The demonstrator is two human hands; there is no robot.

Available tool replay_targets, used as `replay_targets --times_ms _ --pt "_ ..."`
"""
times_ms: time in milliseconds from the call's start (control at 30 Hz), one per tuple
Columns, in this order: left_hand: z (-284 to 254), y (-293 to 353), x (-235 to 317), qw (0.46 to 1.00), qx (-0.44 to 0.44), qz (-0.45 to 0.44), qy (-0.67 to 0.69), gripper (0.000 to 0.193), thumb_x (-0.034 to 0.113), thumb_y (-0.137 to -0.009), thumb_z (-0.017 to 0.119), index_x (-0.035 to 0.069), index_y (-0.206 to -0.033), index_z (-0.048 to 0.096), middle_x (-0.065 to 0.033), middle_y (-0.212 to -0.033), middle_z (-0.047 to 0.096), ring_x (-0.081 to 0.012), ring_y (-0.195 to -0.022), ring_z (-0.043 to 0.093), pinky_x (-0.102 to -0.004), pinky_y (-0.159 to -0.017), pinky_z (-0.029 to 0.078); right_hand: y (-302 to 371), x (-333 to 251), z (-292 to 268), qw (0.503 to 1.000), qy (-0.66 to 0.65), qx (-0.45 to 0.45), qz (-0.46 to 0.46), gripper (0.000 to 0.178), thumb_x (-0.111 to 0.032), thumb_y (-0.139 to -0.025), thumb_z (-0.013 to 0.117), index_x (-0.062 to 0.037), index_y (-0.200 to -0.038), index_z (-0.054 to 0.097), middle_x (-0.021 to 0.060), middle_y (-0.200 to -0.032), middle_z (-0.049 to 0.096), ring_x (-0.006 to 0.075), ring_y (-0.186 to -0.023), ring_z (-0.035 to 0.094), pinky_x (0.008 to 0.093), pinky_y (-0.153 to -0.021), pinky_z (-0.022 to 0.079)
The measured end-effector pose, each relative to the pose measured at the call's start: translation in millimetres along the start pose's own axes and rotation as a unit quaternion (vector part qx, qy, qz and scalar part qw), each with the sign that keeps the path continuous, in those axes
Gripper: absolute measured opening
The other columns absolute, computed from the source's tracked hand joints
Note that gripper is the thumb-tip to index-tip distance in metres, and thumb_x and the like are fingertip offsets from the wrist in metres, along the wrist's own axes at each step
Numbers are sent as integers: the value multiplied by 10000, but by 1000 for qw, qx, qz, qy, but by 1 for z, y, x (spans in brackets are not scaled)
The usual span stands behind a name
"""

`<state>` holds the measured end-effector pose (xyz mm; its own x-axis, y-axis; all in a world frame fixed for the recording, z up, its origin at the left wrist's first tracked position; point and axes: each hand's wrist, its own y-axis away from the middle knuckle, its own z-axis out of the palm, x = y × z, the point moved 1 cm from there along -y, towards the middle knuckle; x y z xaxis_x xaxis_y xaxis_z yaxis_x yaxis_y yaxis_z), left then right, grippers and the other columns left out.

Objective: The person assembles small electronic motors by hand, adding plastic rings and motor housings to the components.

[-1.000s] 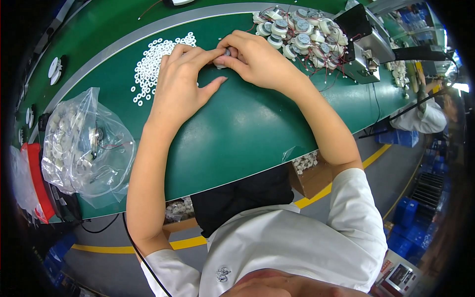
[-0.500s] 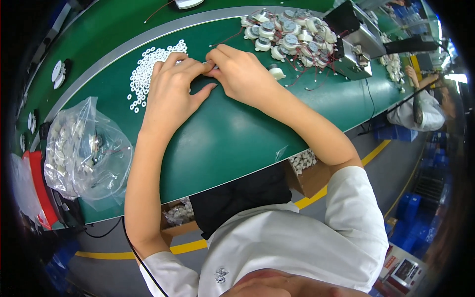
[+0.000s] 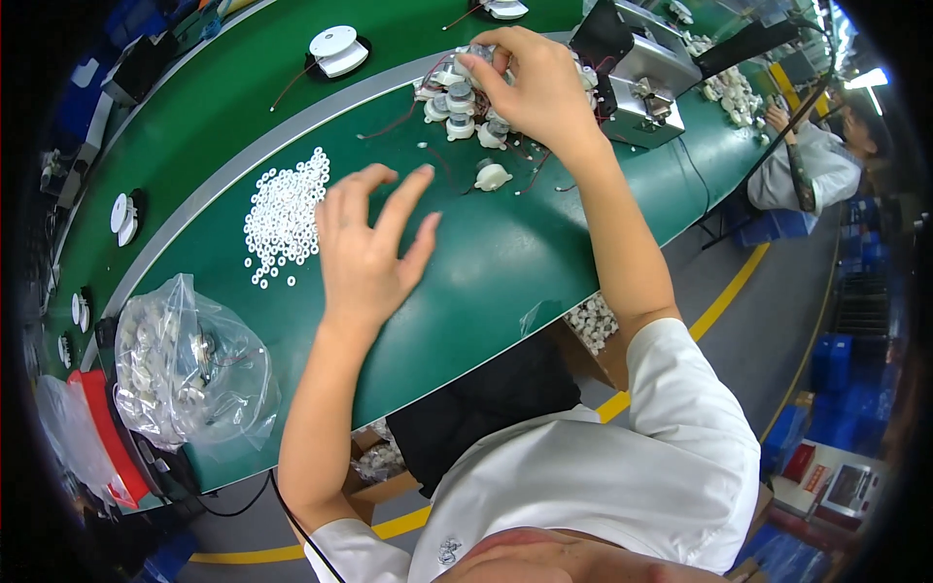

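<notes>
Head view shows the right hand (image 3: pixel 539 83) pinching one small motor (image 3: pixel 473 53) at the far pile of motors (image 3: pixel 462 97) on the green table (image 3: pixel 505 262); it seems light, rigid, thin-wired, best held by its body. Left hand (image 3: pixel 369 253) hovers spread, holding nothing.

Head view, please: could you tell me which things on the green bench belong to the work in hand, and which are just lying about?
In hand:
- right hand reaching into pile of small wired motors
- left hand open, beside white rings
- single white part

Lying about:
- clear bag of parts
- white spool
- metal fixture
</notes>
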<state>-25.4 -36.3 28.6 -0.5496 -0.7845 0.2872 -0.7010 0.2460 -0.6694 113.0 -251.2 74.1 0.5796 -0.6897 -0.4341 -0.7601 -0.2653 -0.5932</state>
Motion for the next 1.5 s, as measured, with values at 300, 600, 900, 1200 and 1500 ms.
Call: replay_targets --times_ms 300,600,900,1200,1500 --pt "62 -9 28 992 -123 -2 13 672 316 -869 817 137 -1477 593 -127 -1310 606 -330 -1203 568 -462 -947 448 2 27 31 974 204 48 -86 276 -377 -818 808 -115 -905 802 109 -895 693 334 -941 668 490 -802 524" --pt "76 -26 32 992 -88 28 81 293 157 -873 821 86 -1116 673 -62 -1121 744 -257 -986 680 -395 -866 456 -8 26 11 975 -48 122 -181 423 -591 -843 782 -176 -907 837 36 -833 705 275 -855 696 404 -816 534" --pt "36 -5 -11 980 74 -87 166 544 107 -766 934 47 -1245 684 -91 -1094 756 -250 -1008 708 -362 -882 501 31 -28 38 910 -377 -22 -174 359 -308 -979 718 -69 -1246 698 116 -1163 665 259 -1104 656 350 -913 540" --pt "-6 -4 -35 993 71 9 94 656 65 -718 910 122 -1334 693 -38 -1338 743 -338 -1275 628 -408 -970 512 49 -28 50 776 -498 -383 54 369 -305 -1136 517 -26 -1359 609 20 -1004 703 87 -803 632 244 -723 509" --pt "-17 15 -51 980 -36 -110 162 324 6 -798 861 70 -1109 795 -68 -899 750 -191 -769 716 -295 -680 581 58 -33 64 762 -490 -408 115 259 -270 -1095 635 -50 -1228 604 20 -992 680 73 -841 599 230 -730 474"
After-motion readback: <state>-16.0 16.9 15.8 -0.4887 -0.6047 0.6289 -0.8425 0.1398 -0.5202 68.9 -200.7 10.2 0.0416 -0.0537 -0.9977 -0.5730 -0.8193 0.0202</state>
